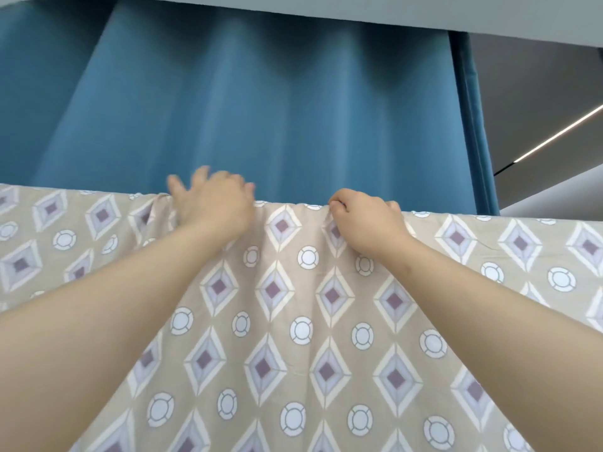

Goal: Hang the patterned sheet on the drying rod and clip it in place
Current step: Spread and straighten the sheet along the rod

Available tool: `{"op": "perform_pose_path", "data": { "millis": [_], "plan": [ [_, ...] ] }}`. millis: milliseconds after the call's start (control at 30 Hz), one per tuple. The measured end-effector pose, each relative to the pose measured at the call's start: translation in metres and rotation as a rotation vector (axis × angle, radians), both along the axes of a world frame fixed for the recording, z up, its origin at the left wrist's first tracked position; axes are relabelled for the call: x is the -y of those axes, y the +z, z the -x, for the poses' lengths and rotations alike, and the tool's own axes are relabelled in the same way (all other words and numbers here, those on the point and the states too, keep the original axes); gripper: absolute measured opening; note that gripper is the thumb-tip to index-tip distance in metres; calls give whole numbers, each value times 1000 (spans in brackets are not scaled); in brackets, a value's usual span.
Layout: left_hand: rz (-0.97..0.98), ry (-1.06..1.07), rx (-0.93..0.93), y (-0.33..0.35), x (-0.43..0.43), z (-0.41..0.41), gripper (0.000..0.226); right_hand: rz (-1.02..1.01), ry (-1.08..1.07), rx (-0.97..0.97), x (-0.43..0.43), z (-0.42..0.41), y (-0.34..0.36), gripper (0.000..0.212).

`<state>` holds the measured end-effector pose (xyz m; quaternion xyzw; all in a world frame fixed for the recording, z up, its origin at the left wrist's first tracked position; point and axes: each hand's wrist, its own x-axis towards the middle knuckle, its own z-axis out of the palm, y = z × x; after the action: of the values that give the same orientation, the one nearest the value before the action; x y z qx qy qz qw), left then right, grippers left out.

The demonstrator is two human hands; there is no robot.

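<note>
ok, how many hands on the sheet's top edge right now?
2. The left hand lies open over the top fold of the patterned sheet, left of centre; the right hand pinches the fold just to its right.

Left hand (212, 207) open, fingers spread; right hand (365, 223) curled, pinching sheet (293, 353).

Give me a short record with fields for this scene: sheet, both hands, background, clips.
sheet: beige fabric sheet with diamond and circle pattern, draped over its support; rod hidden
left hand: fingers spread, blurred, at the sheet's top edge
right hand: pinches a fold at the top edge
background: pleated blue fabric curtain
clips: none visible
</note>
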<state>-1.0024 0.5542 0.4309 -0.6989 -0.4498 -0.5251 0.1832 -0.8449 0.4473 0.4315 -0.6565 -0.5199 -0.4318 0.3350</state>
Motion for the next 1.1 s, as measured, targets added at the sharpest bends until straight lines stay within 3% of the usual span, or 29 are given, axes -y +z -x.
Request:
{"op": "perform_pose_path", "data": {
  "millis": [100,300,400,500,733,900,1100],
  "plan": [
    [35,-234,-151,-4,7,-17,41,24,18,-22,4,-5,0,32],
    [-15,43,54,-13,0,-13,38,-50,-119,25,13,-15,-9,32],
    [-200,-210,-15,-11,14,-38,30,-59,-34,-8,17,-13,-4,34],
    [-149,-345,-166,-14,17,-49,32,-20,-1,-35,22,-20,-3,35],
    [-90,-32,-66,-11,21,-38,48,-24,-94,15,24,-22,-6,32],
    [-63,-238,-125,-11,29,-46,39,27,-134,29,33,-27,-12,39],
    [-57,-57,11,-15,11,-19,37,-23,-155,26,29,-24,-12,43]
  ]
}}
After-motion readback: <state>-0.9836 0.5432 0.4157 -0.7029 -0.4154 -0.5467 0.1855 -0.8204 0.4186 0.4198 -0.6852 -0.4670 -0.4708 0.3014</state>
